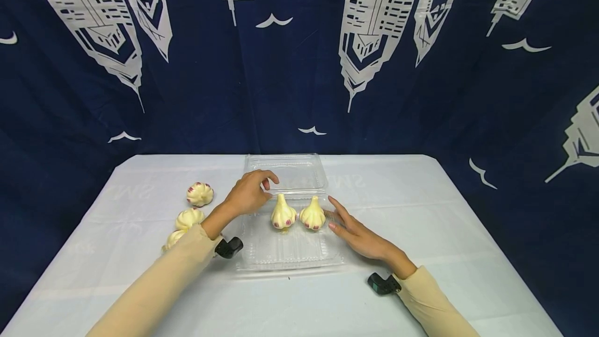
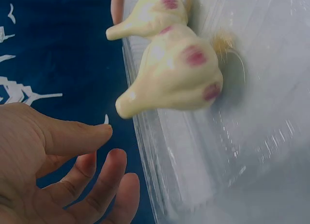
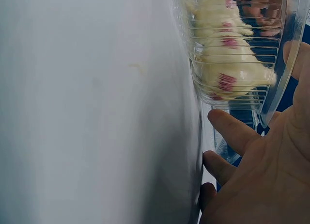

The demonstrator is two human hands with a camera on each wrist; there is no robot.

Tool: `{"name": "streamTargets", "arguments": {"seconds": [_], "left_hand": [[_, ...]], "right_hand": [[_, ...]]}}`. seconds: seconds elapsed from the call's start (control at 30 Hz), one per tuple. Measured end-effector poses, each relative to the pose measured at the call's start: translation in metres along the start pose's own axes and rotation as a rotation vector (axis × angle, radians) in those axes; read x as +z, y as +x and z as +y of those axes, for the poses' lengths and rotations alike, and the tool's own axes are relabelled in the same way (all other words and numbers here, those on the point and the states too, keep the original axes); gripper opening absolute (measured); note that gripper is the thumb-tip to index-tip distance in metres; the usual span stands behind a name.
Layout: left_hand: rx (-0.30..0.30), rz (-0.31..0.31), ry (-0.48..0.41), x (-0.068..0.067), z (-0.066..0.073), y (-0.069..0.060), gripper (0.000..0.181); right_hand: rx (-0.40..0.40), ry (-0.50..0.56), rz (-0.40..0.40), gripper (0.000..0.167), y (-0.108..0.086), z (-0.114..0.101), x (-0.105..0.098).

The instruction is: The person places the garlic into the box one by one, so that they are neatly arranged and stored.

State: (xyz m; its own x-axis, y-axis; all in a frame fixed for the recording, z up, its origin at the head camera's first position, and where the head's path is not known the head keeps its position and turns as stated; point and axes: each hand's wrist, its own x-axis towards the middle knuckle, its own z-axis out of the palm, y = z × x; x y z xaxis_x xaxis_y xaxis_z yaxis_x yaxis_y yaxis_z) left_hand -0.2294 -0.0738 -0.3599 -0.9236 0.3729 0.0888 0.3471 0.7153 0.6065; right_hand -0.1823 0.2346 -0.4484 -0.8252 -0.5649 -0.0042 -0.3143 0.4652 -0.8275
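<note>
Two garlic bulbs, a left one [image 1: 283, 213] and a right one [image 1: 312, 215], stand side by side with stems up in a clear plastic clamshell box [image 1: 290, 256]. My left hand [image 1: 252, 191] hovers over the box's left back part, its fingers loosely bent around nothing. In the left wrist view, a gap separates its fingertips from the nearer garlic bulb [image 2: 179, 73]. My right hand [image 1: 362, 235] is at the box's right side, fingers spread. The right wrist view has its thumb beside the rim and its fingers along the outside wall; whether they touch the wall I cannot tell.
The box's lid [image 1: 287, 170] lies folded back behind it. Left of the box, several more garlic bulbs [image 1: 199, 194] sit on the white tablecloth [image 1: 398, 186], partly hidden by my left forearm. A dark blue printed curtain [image 1: 290, 77] hangs behind the table.
</note>
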Motion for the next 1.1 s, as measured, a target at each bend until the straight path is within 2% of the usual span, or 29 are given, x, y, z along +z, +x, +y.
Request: {"name": "streamTargets", "arguments": {"seconds": [0.3,0.47,0.83,1.1], "left_hand": [[0.031,0.063,-0.03,-0.018,-0.021,-0.011,0.023],[0.026,0.11,-0.009,-0.031,-0.038,-0.018,0.021],[-0.1,0.139,0.032,-0.059,-0.07,-0.038,0.022],[-0.175,0.123,-0.014,-0.078,-0.1,-0.047,0.027]], "right_hand": [[0.011,0.003,-0.001,0.069,0.0,-0.001,0.0],[0.009,-0.006,-0.001,0.069,0.0,-0.001,0.0],[0.005,-0.001,-0.001,0.069,0.0,0.002,0.001],[0.015,0.004,-0.004,0.068,0.001,0.003,0.001]]}}
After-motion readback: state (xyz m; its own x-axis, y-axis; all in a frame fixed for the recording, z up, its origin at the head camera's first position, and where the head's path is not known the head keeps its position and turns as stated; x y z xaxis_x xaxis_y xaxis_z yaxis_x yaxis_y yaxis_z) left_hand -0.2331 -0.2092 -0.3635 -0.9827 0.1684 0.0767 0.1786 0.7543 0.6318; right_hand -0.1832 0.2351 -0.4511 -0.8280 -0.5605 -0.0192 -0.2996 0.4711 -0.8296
